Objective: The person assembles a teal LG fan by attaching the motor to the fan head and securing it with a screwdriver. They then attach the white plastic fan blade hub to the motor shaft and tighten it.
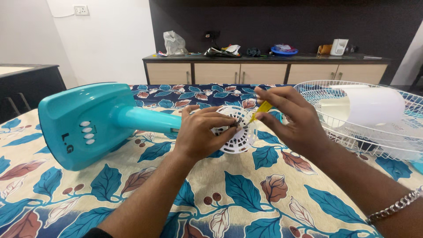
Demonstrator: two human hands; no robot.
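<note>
Fingers of left hand (200,134) clamping white slotted housing (238,132) — right hand (291,119) pinching yellow-handled screwdriver (261,110), tip hidden.

A home room: a leaf-patterned bedspread (246,194), a long wooden sideboard (264,72) cluttered with household odds.

The left hand (200,132) hides part of the white vent cover (238,132); the screwdriver (257,112) tip is too small to tell.
</note>
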